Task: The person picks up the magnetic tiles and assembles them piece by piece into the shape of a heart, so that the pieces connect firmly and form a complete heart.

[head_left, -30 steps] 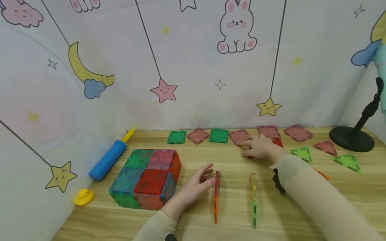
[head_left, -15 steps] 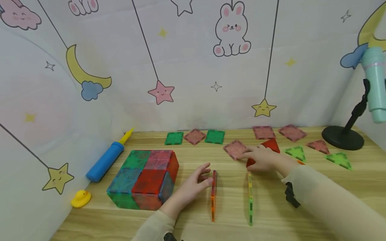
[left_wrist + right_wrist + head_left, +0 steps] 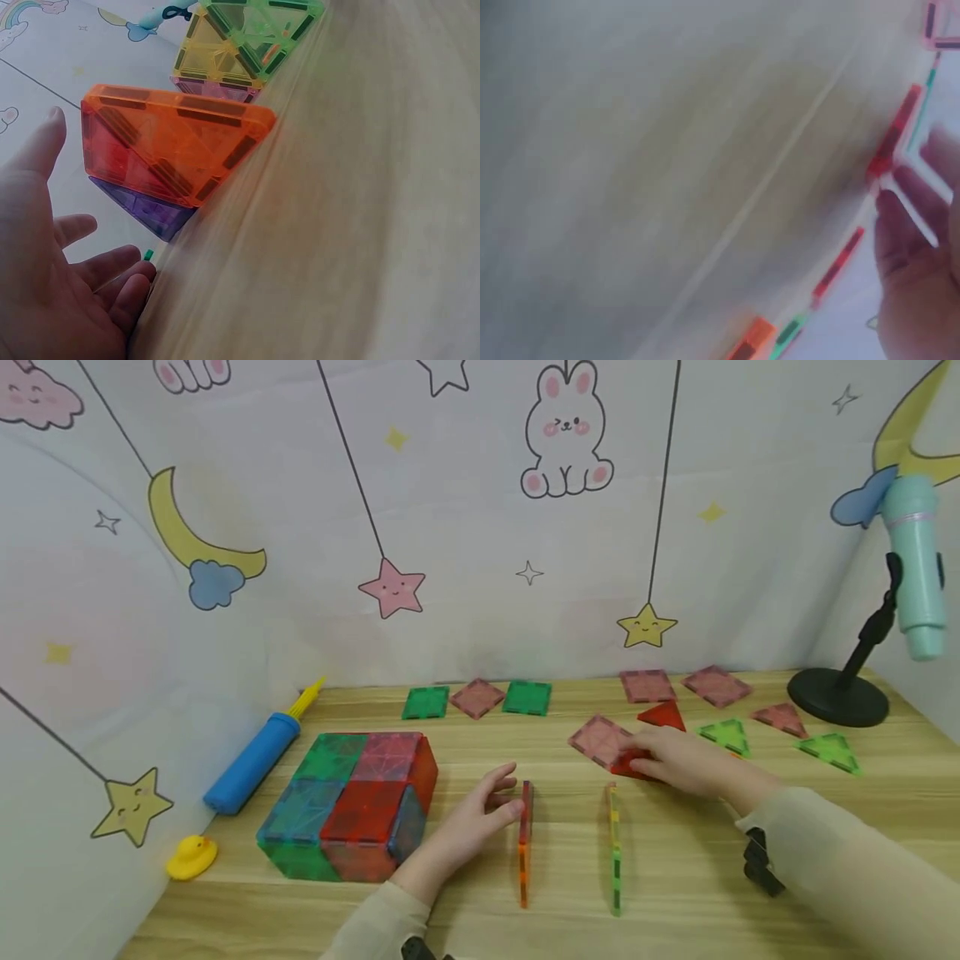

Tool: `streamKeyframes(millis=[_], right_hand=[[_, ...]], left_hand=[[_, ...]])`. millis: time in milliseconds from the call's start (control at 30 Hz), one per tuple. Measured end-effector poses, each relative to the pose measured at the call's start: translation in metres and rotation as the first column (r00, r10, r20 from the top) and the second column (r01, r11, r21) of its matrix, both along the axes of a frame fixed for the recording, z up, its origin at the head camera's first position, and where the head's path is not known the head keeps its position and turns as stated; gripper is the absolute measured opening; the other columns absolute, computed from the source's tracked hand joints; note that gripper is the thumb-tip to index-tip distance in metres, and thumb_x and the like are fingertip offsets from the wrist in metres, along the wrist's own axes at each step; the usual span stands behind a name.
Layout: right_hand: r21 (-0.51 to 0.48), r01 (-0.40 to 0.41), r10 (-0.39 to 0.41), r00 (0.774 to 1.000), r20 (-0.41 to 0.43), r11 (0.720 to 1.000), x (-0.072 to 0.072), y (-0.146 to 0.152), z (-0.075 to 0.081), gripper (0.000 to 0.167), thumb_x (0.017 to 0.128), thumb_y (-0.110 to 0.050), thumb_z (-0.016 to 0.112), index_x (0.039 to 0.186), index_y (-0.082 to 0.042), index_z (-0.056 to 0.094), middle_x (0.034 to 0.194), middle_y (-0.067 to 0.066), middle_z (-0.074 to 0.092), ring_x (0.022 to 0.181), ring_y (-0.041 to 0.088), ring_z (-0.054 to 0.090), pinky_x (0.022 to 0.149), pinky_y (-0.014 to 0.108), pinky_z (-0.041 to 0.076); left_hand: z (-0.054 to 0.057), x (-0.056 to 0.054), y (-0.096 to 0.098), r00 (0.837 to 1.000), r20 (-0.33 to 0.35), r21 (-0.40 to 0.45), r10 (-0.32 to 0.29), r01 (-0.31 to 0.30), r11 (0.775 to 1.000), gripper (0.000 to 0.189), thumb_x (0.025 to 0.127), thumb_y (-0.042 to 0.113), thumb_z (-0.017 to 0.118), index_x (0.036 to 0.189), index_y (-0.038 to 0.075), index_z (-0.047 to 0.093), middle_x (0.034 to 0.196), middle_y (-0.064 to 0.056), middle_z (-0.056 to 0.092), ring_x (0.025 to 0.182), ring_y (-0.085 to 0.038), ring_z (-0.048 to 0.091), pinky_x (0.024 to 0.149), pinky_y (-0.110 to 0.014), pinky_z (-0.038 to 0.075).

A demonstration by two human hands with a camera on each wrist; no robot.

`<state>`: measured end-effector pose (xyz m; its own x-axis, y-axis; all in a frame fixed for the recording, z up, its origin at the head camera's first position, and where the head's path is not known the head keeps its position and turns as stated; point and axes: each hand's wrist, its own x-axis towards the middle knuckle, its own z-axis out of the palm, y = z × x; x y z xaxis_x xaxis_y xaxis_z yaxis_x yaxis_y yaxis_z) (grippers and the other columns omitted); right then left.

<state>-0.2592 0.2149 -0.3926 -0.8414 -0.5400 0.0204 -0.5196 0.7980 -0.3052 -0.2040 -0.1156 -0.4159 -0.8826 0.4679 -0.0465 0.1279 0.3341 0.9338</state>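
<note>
Pink square tile [image 3: 595, 739] lies flat on the worktop [image 3: 570, 893], between its middle and back edge, its right side at the fingertips of the right hand [image 3: 678, 760]. That hand's fingers reach out loosely, spread a little, and a red tile [image 3: 624, 766] shows by its fingertips; the right wrist view is blurred. The left hand [image 3: 463, 827] is spread, thumb away from the fingers, just beside an upright panel [image 3: 180, 142] of orange, red and purple tiles; whether it touches the panel I cannot tell. Another standing panel [image 3: 615, 852], with green and yellow tiles, is to the right. Toward the worktop's left edge are a tile box [image 3: 345, 802], a blue pump [image 3: 255, 768] and a yellow duck [image 3: 192, 858]. More flat tiles [image 3: 527, 698] lie near the back edge, and a microphone [image 3: 915, 560] sits on a black stand [image 3: 838, 697] near the back right corner.
</note>
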Motion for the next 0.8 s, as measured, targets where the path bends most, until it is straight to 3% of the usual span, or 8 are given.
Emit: streamKeyframes(millis=[100, 233, 333, 467, 533, 633, 733, 800], right_hand=[[0.006, 0.020, -0.020, 1.000, -0.001, 1.000, -0.007, -0.003, 0.000, 0.032, 0.093, -0.015, 0.059, 0.123, -0.007, 0.061, 0.123, 0.018, 0.055, 0.117, 0.039, 0.048, 0.094, 0.055, 0.038], [0.151, -0.015, 0.027, 0.996, -0.080, 0.988, -0.015, -0.005, 0.002, 0.034, 0.089, -0.017, 0.065, 0.122, -0.009, 0.063, 0.118, 0.014, 0.058, 0.102, 0.033, 0.052, 0.084, 0.045, 0.043], [0.271, -0.008, 0.028, 0.997, -0.071, 0.963, -0.014, -0.006, 0.006, 0.045, 0.088, -0.026, 0.066, 0.130, -0.013, 0.058, 0.126, 0.015, 0.054, 0.099, 0.033, 0.048, 0.078, 0.045, 0.040], [0.363, -0.027, 0.031, 1.000, -0.004, 0.931, -0.009, -0.005, 0.010, 0.059, 0.087, -0.034, 0.066, 0.139, -0.013, 0.047, 0.139, 0.016, 0.043, 0.100, 0.038, 0.046, 0.082, 0.053, 0.039], [0.365, -0.051, 0.047, 0.999, 0.021, 0.930, -0.006, -0.002, 0.010, 0.065, 0.086, -0.037, 0.066, 0.141, -0.010, 0.044, 0.143, 0.016, 0.038, 0.106, 0.042, 0.045, 0.087, 0.057, 0.036], [0.305, -0.055, 0.039, 0.998, 0.057, 0.951, 0.000, 0.010, 0.011, 0.074, 0.083, -0.037, 0.070, 0.143, -0.006, 0.038, 0.143, 0.021, 0.035, 0.115, 0.047, 0.040, 0.092, 0.062, 0.031], [0.256, 0.004, -0.030, 0.995, 0.096, 0.967, 0.006, 0.026, 0.015, 0.083, 0.079, -0.039, 0.073, 0.145, -0.005, 0.034, 0.142, 0.024, 0.033, 0.123, 0.052, 0.030, 0.093, 0.069, 0.026], [0.239, 0.051, -0.080, 0.990, 0.113, 0.970, 0.009, 0.035, 0.019, 0.085, 0.079, -0.043, 0.073, 0.145, -0.007, 0.034, 0.141, 0.026, 0.033, 0.121, 0.058, 0.029, 0.090, 0.071, 0.026]], left_hand=[[-0.002, 0.000, 0.000, 1.000, -0.009, 0.004, -0.003, 0.003, 1.000, 0.065, 0.094, 0.040, 0.054, 0.148, 0.014, 0.029, 0.143, -0.013, 0.039, 0.124, -0.029, 0.043, 0.099, -0.048, 0.035], [-0.003, -0.001, 0.001, 1.000, -0.013, 0.007, -0.003, 0.004, 1.000, 0.064, 0.095, 0.039, 0.053, 0.148, 0.014, 0.029, 0.143, -0.014, 0.039, 0.124, -0.030, 0.043, 0.100, -0.048, 0.035], [-0.003, -0.001, 0.001, 1.000, -0.015, 0.003, -0.004, 0.004, 1.000, 0.065, 0.095, 0.040, 0.054, 0.148, 0.013, 0.029, 0.143, -0.014, 0.038, 0.124, -0.030, 0.043, 0.100, -0.049, 0.035], [-0.004, -0.002, 0.000, 1.000, -0.023, -0.002, -0.008, 0.008, 1.000, 0.068, 0.093, 0.041, 0.056, 0.148, 0.012, 0.028, 0.143, -0.014, 0.038, 0.122, -0.029, 0.045, 0.099, -0.047, 0.036], [-0.005, -0.002, 0.000, 1.000, -0.018, -0.003, -0.011, 0.011, 1.000, 0.069, 0.093, 0.042, 0.056, 0.148, 0.012, 0.027, 0.143, -0.013, 0.039, 0.121, -0.028, 0.045, 0.098, -0.046, 0.037], [-0.006, -0.002, 0.001, 1.000, -0.007, -0.003, -0.020, 0.020, 1.000, 0.071, 0.092, 0.043, 0.057, 0.148, 0.013, 0.027, 0.143, -0.013, 0.038, 0.121, -0.026, 0.046, 0.097, -0.045, 0.038], [-0.006, -0.002, 0.002, 1.000, -0.002, 0.004, -0.023, 0.023, 1.000, 0.071, 0.092, 0.043, 0.057, 0.149, 0.013, 0.026, 0.144, -0.013, 0.037, 0.121, -0.027, 0.045, 0.097, -0.046, 0.038], [-0.005, -0.003, 0.001, 1.000, -0.003, 0.004, -0.020, 0.020, 1.000, 0.070, 0.093, 0.041, 0.057, 0.149, 0.012, 0.026, 0.144, -0.013, 0.037, 0.121, -0.028, 0.045, 0.097, -0.046, 0.038]])
